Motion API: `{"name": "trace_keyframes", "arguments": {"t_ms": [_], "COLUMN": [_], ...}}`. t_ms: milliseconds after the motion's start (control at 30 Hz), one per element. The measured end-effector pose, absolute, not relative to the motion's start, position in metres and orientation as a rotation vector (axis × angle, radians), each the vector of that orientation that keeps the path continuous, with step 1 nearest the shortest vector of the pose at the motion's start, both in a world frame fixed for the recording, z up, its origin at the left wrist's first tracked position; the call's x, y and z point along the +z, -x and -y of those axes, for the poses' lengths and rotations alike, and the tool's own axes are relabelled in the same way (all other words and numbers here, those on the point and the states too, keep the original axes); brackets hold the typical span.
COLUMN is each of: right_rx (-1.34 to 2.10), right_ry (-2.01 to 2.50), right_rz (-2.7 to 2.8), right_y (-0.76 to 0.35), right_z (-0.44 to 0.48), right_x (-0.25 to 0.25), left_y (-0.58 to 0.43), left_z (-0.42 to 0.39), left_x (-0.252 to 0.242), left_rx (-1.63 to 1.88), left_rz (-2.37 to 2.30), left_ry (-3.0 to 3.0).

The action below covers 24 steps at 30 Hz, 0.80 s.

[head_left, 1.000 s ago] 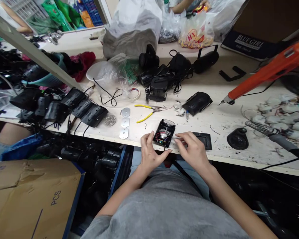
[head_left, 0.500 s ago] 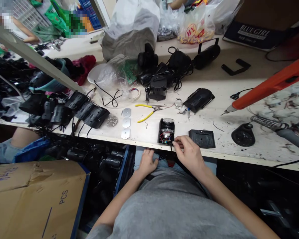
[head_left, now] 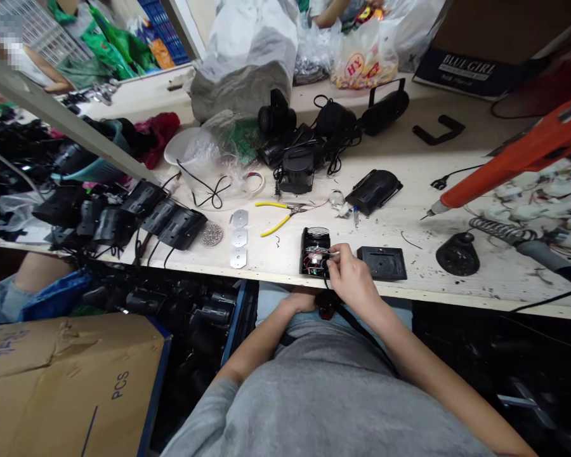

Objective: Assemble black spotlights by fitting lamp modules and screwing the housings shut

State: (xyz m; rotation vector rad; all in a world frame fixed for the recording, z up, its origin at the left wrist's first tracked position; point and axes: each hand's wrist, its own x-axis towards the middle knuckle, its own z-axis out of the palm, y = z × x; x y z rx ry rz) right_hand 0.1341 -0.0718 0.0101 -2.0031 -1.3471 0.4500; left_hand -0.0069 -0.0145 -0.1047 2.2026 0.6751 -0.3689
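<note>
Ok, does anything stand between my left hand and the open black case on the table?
Only the table's front edge: the left hand rests below it, in front of the open black case. No object lies between them. The right hand is at the case's right side.

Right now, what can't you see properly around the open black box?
Head view, what can't be made out:
The right hand covers part of the open black housing and the wiring inside it.
The small circuit board in the housing: its parts are too small to read.
The orange-handled soldering iron: the right edge cuts off its end.
A co-worker's arm: the top edge cuts it off.
</note>
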Motion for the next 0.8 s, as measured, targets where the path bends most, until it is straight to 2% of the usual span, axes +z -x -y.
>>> {"name": "trace_keyframes", "arguments": {"t_ms": [233,467,633,800], "right_rx": [0.450,0.465,0.461,0.453], "right_ry": [2.004,1.974,1.988,1.991], "right_rz": [1.358,1.401,1.418,1.459], "right_y": [-0.139,-0.143,-0.144,-0.145], "right_z": [0.064,0.062,0.063,0.063], "right_x": [0.006,0.011,0.018,0.023], "left_y": [-0.013,0.000,0.064,0.126], "left_z": [0.020,0.021,0.022,0.011], "left_x": [-0.108,-0.083,-0.037,0.042], "left_rx": [-0.516,-0.353,-0.261,-0.180], "left_rz": [-0.646,-0.734,-0.765,-0.766], "left_ry": [-2.120,-2.116,-2.137,-2.286]}}
